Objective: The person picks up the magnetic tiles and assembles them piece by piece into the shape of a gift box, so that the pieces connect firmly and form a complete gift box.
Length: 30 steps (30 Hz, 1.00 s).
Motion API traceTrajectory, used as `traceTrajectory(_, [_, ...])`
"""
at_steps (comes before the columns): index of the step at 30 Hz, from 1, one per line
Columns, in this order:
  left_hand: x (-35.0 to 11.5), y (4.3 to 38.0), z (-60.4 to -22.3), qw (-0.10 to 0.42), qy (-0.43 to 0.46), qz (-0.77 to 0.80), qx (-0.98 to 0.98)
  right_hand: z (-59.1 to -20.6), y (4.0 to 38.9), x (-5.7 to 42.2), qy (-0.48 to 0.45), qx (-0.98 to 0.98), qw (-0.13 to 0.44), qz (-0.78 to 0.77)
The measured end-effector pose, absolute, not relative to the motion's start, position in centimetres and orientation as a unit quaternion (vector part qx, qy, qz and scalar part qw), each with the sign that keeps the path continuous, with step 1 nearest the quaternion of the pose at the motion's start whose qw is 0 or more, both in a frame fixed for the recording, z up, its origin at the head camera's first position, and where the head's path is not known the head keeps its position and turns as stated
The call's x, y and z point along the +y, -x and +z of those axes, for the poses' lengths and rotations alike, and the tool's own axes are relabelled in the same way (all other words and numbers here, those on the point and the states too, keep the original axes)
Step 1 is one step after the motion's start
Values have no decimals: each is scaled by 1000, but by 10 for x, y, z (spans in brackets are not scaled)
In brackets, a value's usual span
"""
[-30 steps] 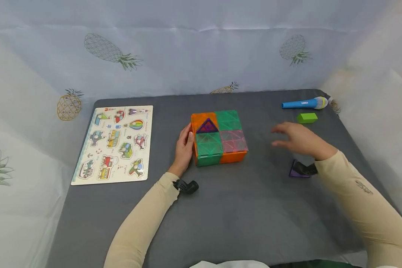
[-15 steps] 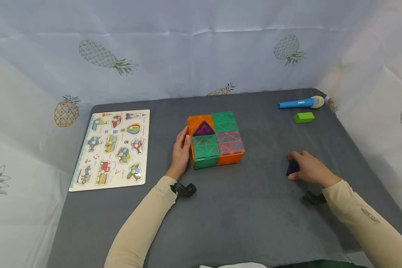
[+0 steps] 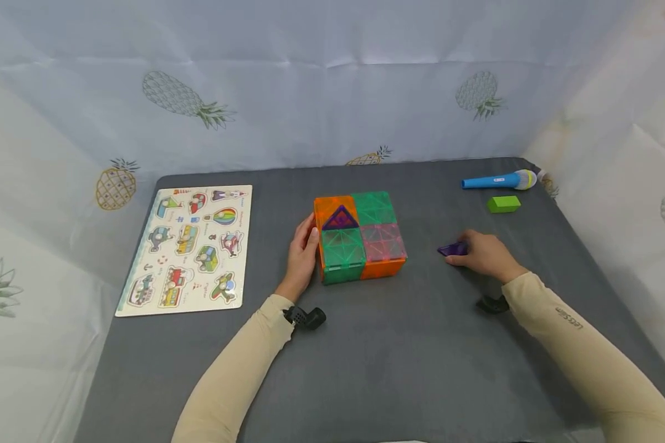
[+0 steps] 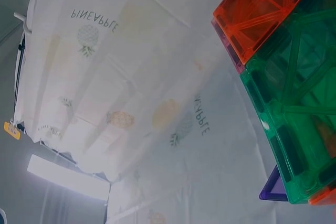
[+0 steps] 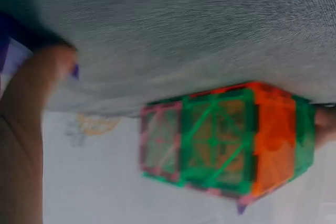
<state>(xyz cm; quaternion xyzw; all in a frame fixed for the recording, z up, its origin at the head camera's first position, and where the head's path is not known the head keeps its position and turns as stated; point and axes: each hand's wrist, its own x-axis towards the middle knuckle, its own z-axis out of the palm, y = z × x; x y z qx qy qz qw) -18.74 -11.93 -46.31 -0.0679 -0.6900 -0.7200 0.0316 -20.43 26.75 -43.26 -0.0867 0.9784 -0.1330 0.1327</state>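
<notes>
A box of translucent magnetic tiles (image 3: 360,266) in orange, green and pink sits mid-table. On its top, toward the back left, stands a purple triangle tile (image 3: 340,218); its tip also juts past the box in both wrist views. My left hand (image 3: 299,258) rests along the box's left side, fingers fairly straight. To the right of the box, my right hand (image 3: 486,255) pinches another purple triangle tile (image 3: 450,249) between thumb and fingers, just above the table and apart from the box. The right wrist view is blurred and shows only part of that hand.
A wooden picture puzzle board (image 3: 185,252) lies at the left of the grey table (image 3: 377,369). At the back right are a blue toy microphone (image 3: 495,181) and a green block (image 3: 503,204). White pineapple-print cloth (image 3: 288,111) hangs around the back and sides.
My right hand reached down, picked up the purple triangle tile from the table's right side and carried it left toward the box. My left hand stayed at the box.
</notes>
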Motion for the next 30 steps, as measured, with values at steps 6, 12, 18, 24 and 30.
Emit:
traceTrajectory(6, [-120,185,-465,29,66,-719,-692,-440,217,237,116,971,137,-160])
traceTrajectory(12, [-120,187,-465,30,65,-720,-690,-445,228,227,165,958,158,-171])
traceTrajectory(18, [-120,188,-465,29,71,-726,-684,-444,232,224,174,957,154,-172])
traceTrajectory(24, [-121,186,-465,23,66,-730,-680,-441,237,218,180,962,146,-142])
traceTrajectory(30, [-121,186,-465,28,69,-731,-679,-437,245,213,131,975,140,-117])
